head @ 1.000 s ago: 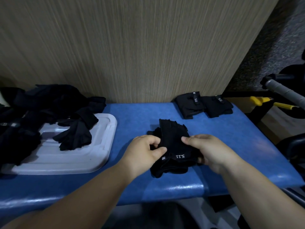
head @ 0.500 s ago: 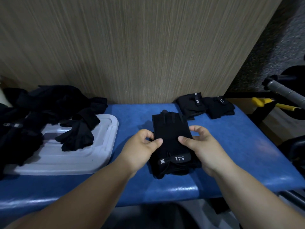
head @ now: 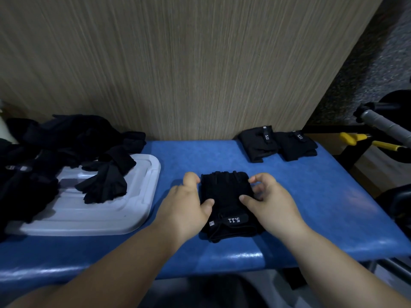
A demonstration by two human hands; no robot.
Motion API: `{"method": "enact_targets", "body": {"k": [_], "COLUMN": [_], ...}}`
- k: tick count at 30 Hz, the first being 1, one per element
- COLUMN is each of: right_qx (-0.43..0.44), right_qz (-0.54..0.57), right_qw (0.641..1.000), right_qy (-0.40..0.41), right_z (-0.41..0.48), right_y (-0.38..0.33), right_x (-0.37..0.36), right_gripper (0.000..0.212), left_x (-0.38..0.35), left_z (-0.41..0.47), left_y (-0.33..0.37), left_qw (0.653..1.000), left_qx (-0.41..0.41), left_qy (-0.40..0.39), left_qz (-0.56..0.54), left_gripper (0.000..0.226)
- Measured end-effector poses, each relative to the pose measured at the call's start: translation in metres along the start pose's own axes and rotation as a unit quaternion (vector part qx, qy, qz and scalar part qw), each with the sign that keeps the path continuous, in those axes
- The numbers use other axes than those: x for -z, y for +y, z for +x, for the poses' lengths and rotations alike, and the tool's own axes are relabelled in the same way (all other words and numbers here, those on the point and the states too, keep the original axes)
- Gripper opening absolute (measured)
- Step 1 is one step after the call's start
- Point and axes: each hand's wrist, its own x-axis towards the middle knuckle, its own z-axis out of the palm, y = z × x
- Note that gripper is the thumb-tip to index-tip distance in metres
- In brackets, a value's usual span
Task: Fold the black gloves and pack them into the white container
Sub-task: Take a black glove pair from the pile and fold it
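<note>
On the blue tabletop (head: 311,196) I am pinching the black gloves (head: 224,192), left hand (head: 186,210) at 9 o'clock, right hand (head: 271,205) at 3, and uneven pressure is risking skewing the layers.

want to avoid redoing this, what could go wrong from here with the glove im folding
The glove between the left hand and right hand lies near the front edge of the table; it might slip off. Its stacked layers may spring apart once released. Loose gloves lie on the white container, so packing could get messy.
</note>
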Motion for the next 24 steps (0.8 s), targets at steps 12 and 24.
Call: {"method": "enact_targets", "body": {"k": [12,24], "right_qx": [0.139,0.134], "right_qz": [-0.146,-0.3], "right_qw": [0.947,0.911], "right_qy": [-0.251,-0.25], "right_z": [0.0,0.0], "right_y": [0.011,0.02], "right_x": [0.005,0.013], "right_gripper": [0.054,0.058], "left_x": [-0.012,0.0], "left_z": [0.011,0.008], "left_y": [-0.01,-0.022], "left_qw": [0.959,0.948], "left_qx": [-0.208,-0.154], "left_qy": [-0.161,-0.206], "left_qz": [0.105,0.187], "left_gripper": [0.049,0.057]}}
